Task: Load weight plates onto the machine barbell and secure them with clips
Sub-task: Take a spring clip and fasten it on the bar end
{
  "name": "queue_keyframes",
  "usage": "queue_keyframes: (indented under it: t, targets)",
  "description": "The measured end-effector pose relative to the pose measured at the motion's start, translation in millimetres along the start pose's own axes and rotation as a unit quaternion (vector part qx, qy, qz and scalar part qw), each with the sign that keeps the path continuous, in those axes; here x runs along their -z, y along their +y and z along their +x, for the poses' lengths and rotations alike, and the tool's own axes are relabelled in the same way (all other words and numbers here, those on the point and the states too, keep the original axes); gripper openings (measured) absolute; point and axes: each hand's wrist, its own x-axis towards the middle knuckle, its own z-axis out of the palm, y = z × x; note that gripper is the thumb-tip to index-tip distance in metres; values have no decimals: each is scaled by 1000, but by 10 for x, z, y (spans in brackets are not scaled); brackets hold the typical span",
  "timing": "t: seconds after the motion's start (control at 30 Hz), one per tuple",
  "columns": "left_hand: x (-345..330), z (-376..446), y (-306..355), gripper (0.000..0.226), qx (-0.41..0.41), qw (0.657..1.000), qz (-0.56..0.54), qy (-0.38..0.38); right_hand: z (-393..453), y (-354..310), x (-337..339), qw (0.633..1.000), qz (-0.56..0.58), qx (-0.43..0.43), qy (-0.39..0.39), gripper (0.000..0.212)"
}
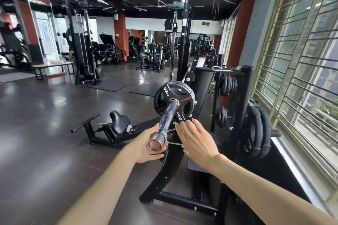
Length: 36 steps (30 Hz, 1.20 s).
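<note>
A chrome barbell sleeve (pixel 167 115) points toward me, with a black 2.5 kg weight plate (pixel 182 95) pushed on at its far end. Near the sleeve's tip sits a wire spring clip (pixel 171 136), its coil around the sleeve and its two handles sticking out to the right. My left hand (pixel 146 146) cups the sleeve's end from the left and below. My right hand (pixel 195 139) lies over the clip's handles, fingers stretched toward the plate; I cannot tell how firmly it grips them.
A black plate rack (pixel 243 107) stands right of the sleeve, with small plates on pegs and larger plates (pixel 256 133) lower right. More spring clips (pixel 225 68) hang on top of it. Barred windows line the right. A low seat machine (pixel 109 126) sits on the floor at left.
</note>
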Motion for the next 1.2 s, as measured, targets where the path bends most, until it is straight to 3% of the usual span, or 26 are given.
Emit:
queue_keyframes:
  t: [0.07, 0.1, 0.13, 0.17, 0.2, 0.23, 0.27, 0.3, 0.47, 0.6, 0.7, 0.87, 0.97, 1.03, 1.2]
  targets:
    - [35, 2, 5, 53, 4, 1000, 29, -4, -38, 21, 74, 983, 173, -54, 32, 89]
    - [30, -11, 3, 54, 2, 999, 46, -5, -19, 11, 112, 948, 282, -142, 42, 82]
    - [33, -21, 4, 56, -2, 998, 67, -2, 24, 22, 177, 881, 394, -259, 39, 69]
    - [43, -30, 8, 58, -5, 996, 92, 2, 90, 65, 260, 774, 503, -385, 20, 59]
    - [53, -43, 22, 61, -9, 993, 121, 7, 161, 124, 323, 641, 593, -487, -23, 57]
    - [67, -52, 38, 65, -13, 989, 149, 15, 210, 188, 370, 509, 663, -543, -83, 58]
    - [84, -53, 55, 68, -18, 984, 175, 30, 245, 257, 405, 420, 704, -556, -136, 57]
    - [95, -58, 65, 69, -26, 979, 197, 48, 272, 308, 428, 388, 717, -553, -171, 56]
    - [118, -69, 104, 73, -44, 962, 254, 89, 396, 297, 429, 396, 691, -549, -256, 64]
    - [168, -28, 136, 78, -25, 960, 272, 67, 420, 332, 406, 412, 678, -518, -319, 77]
    - [205, -14, 186, 78, -6, 957, 290, 22, 423, 435, 401, 390, 678, -482, -394, 78]
    - [292, 95, 266, 79, 14, 956, 292, -4, 533, 459, 384, 381, 688, -479, -390, 71]
    - [310, 135, 302, 76, 19, 954, 299, -25, 522, 453, 400, 377, 684, -482, -397, 83]
    - [311, 150, 311, 74, 18, 954, 297, -33, 508, 450, 417, 397, 667, -473, -417, 93]
    - [329, 195, 279, 78, 15, 955, 292, -56, 524, 481, 360, 464, 608, -418, -491, 72]
